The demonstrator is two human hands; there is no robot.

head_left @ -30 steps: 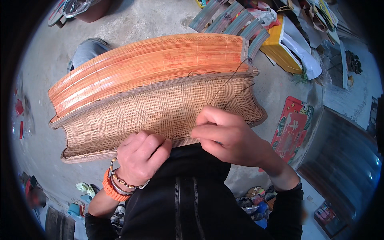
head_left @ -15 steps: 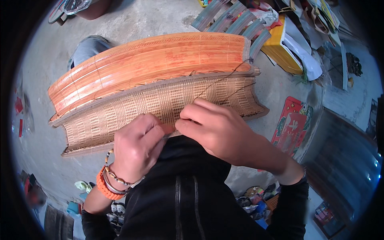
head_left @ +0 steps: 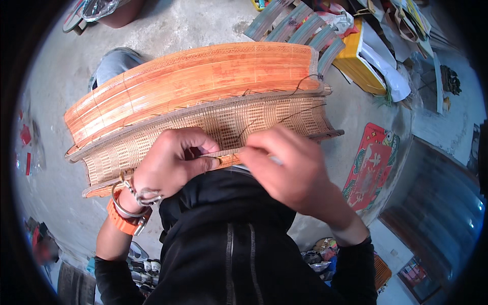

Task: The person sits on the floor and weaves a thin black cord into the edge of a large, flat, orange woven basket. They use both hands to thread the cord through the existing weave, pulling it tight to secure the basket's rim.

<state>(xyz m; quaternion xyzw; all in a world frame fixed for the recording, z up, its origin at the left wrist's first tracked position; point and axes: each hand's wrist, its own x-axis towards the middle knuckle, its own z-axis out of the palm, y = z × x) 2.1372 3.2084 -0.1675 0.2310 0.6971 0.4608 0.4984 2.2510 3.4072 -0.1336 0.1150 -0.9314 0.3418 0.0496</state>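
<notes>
Across my lap lies a folded bamboo mat (head_left: 203,71), glossy orange on its far fold and showing a tan woven backing on the near one. Grey-brown cloth binding runs along its edges. My left hand (head_left: 175,155) pinches the near edge between thumb and fingers, turning a strip of the orange face up. Just right of it, my right hand (head_left: 287,165) is closed at the same edge, thumb and forefinger together. What it holds is hidden and slightly blurred. Dark thread (head_left: 303,108) trails over the woven backing, and another loop stands near the mat's right end.
Slatted grey-blue strips (head_left: 290,23) and a yellow box (head_left: 358,61) with white wrapping lie beyond the mat's right end. A red printed mat (head_left: 371,168) is on the concrete floor at right. A brown tub (head_left: 119,12) stands far left.
My left hand has rolled over, turning the near edge so its orange face shows. My right hand has shifted right, slightly away from the left. The thread lies differently.
</notes>
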